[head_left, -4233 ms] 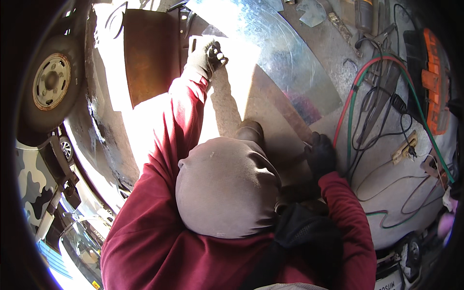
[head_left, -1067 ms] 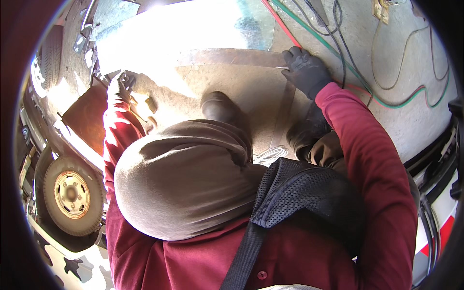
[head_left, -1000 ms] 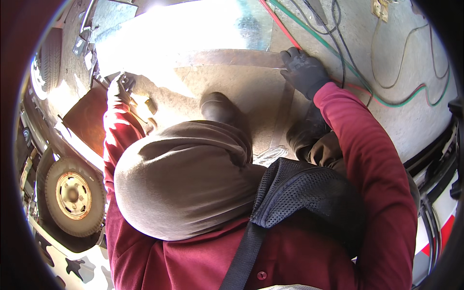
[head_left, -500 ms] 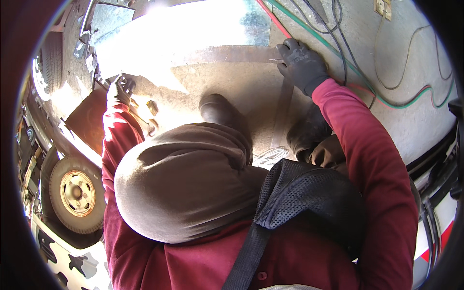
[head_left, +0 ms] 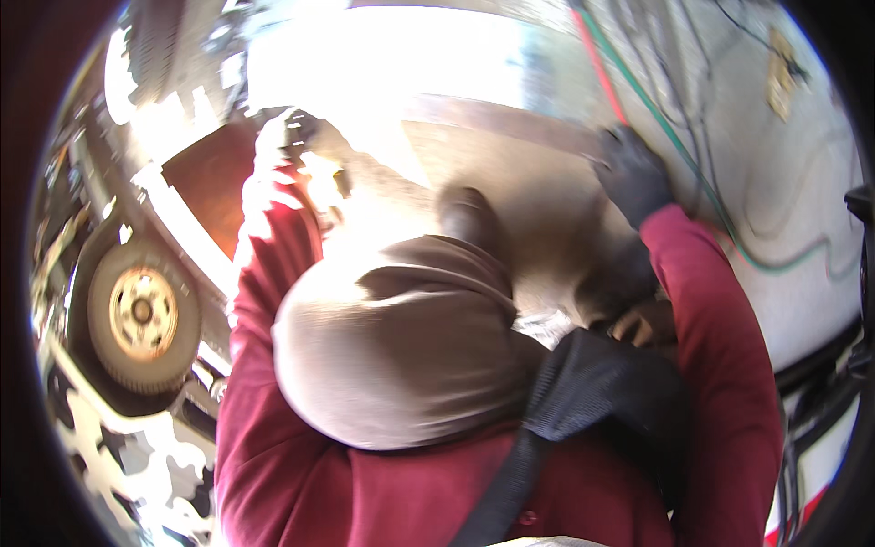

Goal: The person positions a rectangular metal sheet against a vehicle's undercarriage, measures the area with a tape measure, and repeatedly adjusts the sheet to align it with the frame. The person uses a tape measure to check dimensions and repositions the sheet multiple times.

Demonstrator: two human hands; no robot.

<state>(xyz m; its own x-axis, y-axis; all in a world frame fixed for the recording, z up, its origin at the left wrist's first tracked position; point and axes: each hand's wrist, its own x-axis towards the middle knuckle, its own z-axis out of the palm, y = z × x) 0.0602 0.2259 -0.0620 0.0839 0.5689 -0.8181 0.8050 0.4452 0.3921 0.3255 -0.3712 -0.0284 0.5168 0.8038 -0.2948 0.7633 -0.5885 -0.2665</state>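
Note:
My right hand (head_left: 633, 173), in a dark glove, is at the right end of a long, flat, rust-brown metal strip (head_left: 510, 125). Its fingers are curled over that end. The strip lies along the near edge of a shiny metal sheet (head_left: 538, 68), whose left part is washed out by glare. Off to the left, my gloved left hand (head_left: 287, 137) is by the sheet's near left corner; glare and blur hide its fingers and anything in them. Close to that wrist lie small yellowish items (head_left: 324, 182), too blurred to name.
Red and green hoses (head_left: 643, 96) and dark cables run over the floor at the right. A brown panel (head_left: 214, 187) leans beyond my left forearm. Vehicle wheels, one with a rusty rim (head_left: 143, 312), stand at the left. My knee and boots take up the middle.
The whole view has swung, so the scene sits further right and slightly lower, with more blur. Both hands keep their places at the sheet and strip.

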